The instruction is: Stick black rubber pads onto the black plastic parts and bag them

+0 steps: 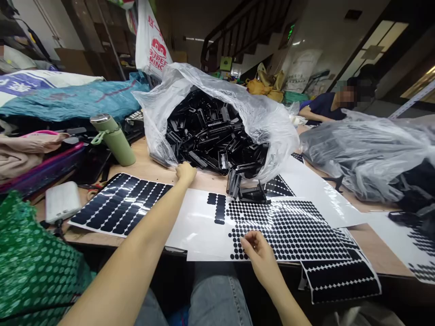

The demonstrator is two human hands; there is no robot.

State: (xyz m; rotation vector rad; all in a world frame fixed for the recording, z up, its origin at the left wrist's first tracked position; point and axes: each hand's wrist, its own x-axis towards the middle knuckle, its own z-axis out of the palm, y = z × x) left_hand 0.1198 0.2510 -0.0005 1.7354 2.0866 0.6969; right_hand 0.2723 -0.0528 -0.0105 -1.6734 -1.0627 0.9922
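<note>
My left hand reaches forward to the front lip of a large clear plastic bag. Its fingers are curled in, and what they grip is hidden. Black plastic parts, long and frame-like, fill the bag's mouth, and a few lie spilled on the table before it. My right hand hovers over or rests on the left part of a white sheet of round black stickers, thumb and forefinger drawn together. Anything between those fingertips is too small to make out.
A sheet of larger black stickers lies at left. Beyond it stand a green bottle and a white power bank-like box. A black sticker sheet overhangs the front edge. Another plastic bag and a person are at right.
</note>
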